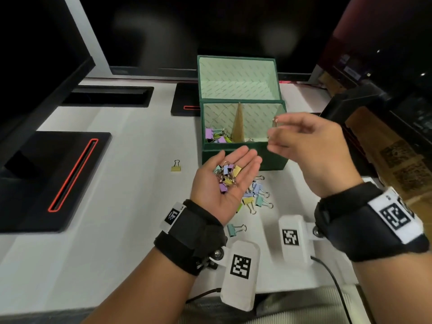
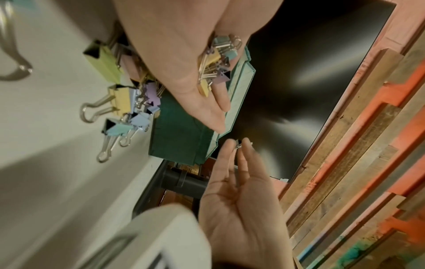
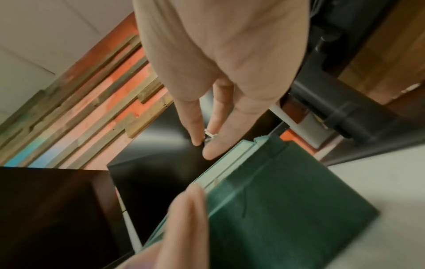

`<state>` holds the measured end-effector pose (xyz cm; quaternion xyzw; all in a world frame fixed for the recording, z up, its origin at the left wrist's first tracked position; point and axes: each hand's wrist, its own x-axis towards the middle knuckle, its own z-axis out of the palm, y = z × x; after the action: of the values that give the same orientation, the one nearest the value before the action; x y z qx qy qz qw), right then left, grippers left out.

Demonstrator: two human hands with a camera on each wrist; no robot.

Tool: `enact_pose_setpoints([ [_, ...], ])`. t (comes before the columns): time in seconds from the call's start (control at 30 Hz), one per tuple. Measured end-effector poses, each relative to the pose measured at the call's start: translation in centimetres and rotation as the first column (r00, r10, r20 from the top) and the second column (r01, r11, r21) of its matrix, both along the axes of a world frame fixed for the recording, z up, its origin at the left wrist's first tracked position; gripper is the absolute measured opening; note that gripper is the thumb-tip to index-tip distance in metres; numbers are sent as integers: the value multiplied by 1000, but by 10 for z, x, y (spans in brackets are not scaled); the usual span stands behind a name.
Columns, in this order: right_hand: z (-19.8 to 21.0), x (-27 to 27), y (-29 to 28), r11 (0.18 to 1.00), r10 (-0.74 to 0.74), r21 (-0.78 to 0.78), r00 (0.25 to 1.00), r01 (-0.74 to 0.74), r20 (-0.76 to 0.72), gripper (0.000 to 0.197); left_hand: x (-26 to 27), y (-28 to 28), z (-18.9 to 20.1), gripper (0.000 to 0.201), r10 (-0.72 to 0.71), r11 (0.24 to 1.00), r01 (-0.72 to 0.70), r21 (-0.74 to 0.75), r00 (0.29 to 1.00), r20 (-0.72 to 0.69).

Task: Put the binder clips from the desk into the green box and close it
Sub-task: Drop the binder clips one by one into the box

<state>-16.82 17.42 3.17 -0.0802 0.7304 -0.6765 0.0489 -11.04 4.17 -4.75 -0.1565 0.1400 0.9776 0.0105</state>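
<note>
Pastel binder clips (image 1: 225,175) heaped (uncountable) on upturned flat left hand (image 1: 225,183); right hand (image 1: 304,146), two o'clock, pinching one clip (image 1: 275,122) above green box (image 1: 243,157).

A white desk (image 1: 131,174) fills the head view, with dark monitors (image 1: 163,29) standing at twelve and ten o'clock, black red-lined pads (image 1: 53,181) at nine, and a striped wood-plank wall (image 2: 358,138) in the left-wrist view.

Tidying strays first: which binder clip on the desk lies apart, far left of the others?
The yellow binder clip, alone left of the green box.
</note>
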Motion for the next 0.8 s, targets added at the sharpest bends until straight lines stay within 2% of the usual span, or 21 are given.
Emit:
enact_pose_setpoints([
  [0.07, 6, -16, -3, 997, -63, 39, 998, 63, -15, 19, 0, -1, -1, 46, -5, 1000, 5, 4, 1000, 7],
  [0.13, 11, -31, -7, 979, -79, 182, 993, 94, -87, 18, 1, -1, 0, 45, -5, 1000, 5, 5, 1000, 11],
  [0.2, 15, -36, -11, 914, -35, 390, 978, 115, -206, 19, 2, -1, 0, 45, -4, 1000, 4, 7, 1000, 10],
  [0.3, 21, -25, -12, 856, 105, 512, 942, 78, -320, 12, 1, -2, 2, 47, -8, 1000, 8, 9, 1000, 13],
  [0.37, 23, -10, -12, 809, 263, 586, 922, -49, -285, 2, 1, -1, 3, 48, -10, 1000, 10, 0, 1000, 13],
  [0.43, 21, 5, -14, 705, 401, 687, 899, -178, -179, 6, 2, 1, 4, 49, -4, 1000, 5, -18, 1000, 8],
  [0.5, 14, 15, -18, 659, 448, 708, 889, -255, -97, 7, 3, 2, 5, 47, 8, 1000, -7, -20, 1000, 17],
  [0.63, -6, 23, -26, 575, 470, 796, 872, -188, -134, 25, 2, 1, 4, 40, 27, 1000, -26, -15, 997, 68],
  [0.7, -14, 26, -30, 541, 509, 824, 846, -169, -160, 32, 3, 1, 2, 44, 23, 999, -21, -25, 995, 101],
  [0.8, -21, 29, -32, 556, 522, 815, 832, -163, -190, 28, 4, 1, 1, 53, 1, 1000, 0, -15, 996, 92],
])
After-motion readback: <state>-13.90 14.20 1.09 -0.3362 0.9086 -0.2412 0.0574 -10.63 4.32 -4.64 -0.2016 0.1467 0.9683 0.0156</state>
